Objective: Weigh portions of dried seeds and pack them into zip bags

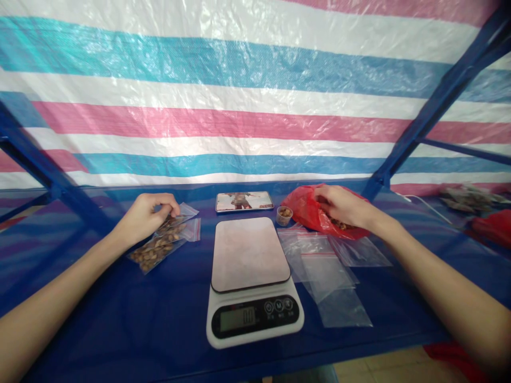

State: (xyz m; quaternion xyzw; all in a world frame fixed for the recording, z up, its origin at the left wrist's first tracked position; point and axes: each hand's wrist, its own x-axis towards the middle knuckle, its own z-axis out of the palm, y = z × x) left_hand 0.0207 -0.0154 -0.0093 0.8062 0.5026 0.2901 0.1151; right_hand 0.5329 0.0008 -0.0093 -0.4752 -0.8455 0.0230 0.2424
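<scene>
At the left, my left hand (149,215) has its fingers closed in a pinch at the top of a small zip-lock bag (173,232) of brown dried pieces. Another filled zip-lock bag (149,255) lies partly under it. My right hand (337,204) is at the mouth of a red plastic bag (305,210), fingers curled onto its crinkled edge; more brown pieces show inside below the palm. Between my hands stands a white digital kitchen scale (250,255) with a bare platform and a display that appears to read 0.0.
A small clear cup (284,215) of brown pieces stands against the red bag. Behind the scale a phone (245,201) shows a picture. Several flat clear zip-lock bags (337,298) overlap right of the scale. Blue metal posts (423,117) flank the blue table; a striped sheet (239,122) hangs behind.
</scene>
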